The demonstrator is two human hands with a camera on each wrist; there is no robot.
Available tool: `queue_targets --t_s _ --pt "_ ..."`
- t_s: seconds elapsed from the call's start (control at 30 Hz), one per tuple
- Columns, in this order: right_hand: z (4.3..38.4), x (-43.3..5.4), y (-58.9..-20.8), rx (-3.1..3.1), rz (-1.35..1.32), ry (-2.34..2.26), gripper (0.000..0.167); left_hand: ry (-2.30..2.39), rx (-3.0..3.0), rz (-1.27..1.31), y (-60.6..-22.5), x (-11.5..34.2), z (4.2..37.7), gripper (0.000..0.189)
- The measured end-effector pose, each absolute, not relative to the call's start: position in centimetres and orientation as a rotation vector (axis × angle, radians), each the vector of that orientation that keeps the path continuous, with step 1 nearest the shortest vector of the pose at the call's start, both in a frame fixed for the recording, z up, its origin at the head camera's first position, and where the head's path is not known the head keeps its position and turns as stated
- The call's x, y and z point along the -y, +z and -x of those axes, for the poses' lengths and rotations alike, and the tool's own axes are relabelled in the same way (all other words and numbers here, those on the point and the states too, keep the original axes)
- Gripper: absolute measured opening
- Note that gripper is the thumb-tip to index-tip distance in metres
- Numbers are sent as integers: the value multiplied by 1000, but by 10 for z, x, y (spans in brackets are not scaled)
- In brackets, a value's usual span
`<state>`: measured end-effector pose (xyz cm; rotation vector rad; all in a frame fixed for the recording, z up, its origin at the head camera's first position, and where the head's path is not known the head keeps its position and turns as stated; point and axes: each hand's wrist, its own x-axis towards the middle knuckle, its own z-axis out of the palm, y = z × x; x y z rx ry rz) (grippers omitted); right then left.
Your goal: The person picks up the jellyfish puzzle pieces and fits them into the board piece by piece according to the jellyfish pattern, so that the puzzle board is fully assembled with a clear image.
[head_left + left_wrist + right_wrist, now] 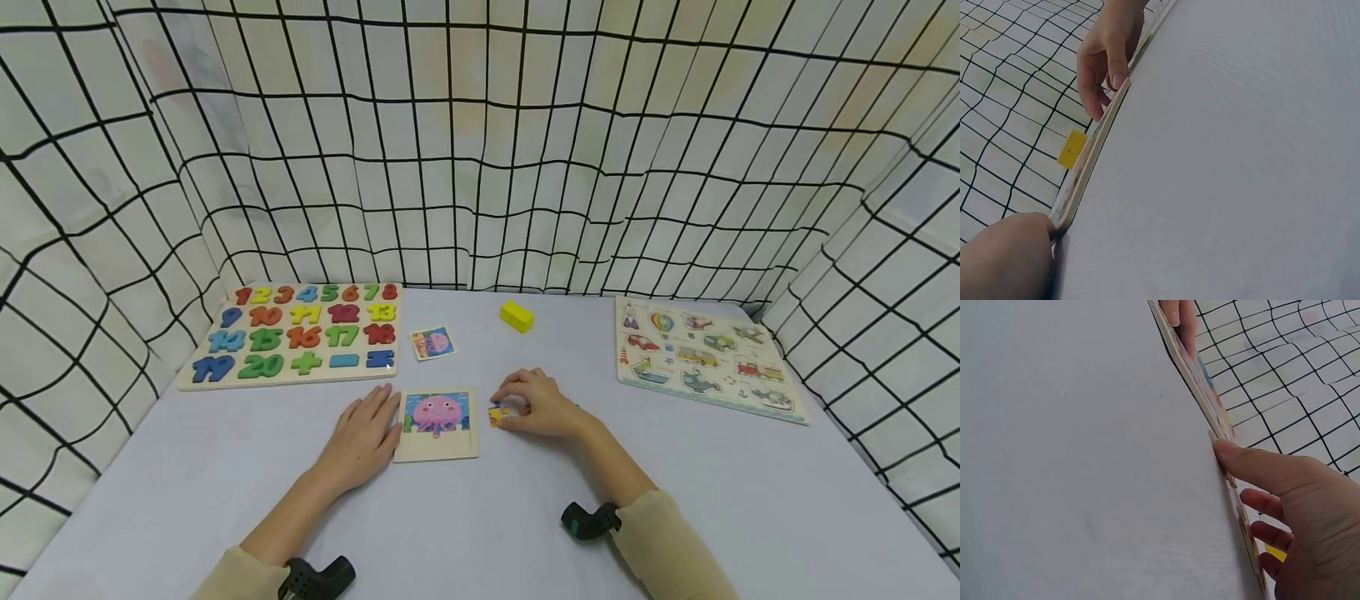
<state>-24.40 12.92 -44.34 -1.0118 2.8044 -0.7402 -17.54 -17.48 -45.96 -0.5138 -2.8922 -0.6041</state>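
A wooden jigsaw board (437,450) with a pink octopus picture lies flat in the middle of the table, its lower strip bare wood. My left hand (366,442) rests on the table at the board's left side, fingers extended, thumb against the edge. To the right of the board, my right hand (538,406) pinches a small orange and yellow puzzle piece (495,416) between thumb and fingers, low at the tabletop. The right wrist view shows the thumb (1241,461) on the piece's edge; the hand partly hides the piece.
Behind the board lie a small octopus picture card (432,342) and a yellow block (517,317). A number puzzle board (300,377) sits at the back left, a vehicle picture board (675,385) at the right. Black netting (480,158) surrounds the table's back and sides.
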Motion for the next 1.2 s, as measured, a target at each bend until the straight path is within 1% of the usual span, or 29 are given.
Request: queue_targets --t_s 0.37,0.7,0.83,0.97,1.07,1.2 --pt "244 -131 -446 -2774 976 -808 33 -601 2896 518 -460 175 174 53" --pt "240 -128 -444 -2705 991 -1017 34 -598 2894 517 -457 176 174 54" --pt "240 -127 -444 -2711 989 -1039 31 -602 2890 521 -456 176 174 54" --pt "240 -127 -446 -2692 993 -1113 24 -610 2890 522 -456 176 174 54" --pt "241 -127 -446 -2671 969 -1186 19 -608 2893 523 -457 176 174 54" --pt "241 -127 -446 -2660 908 -1243 18 -598 2888 529 -457 175 175 53"
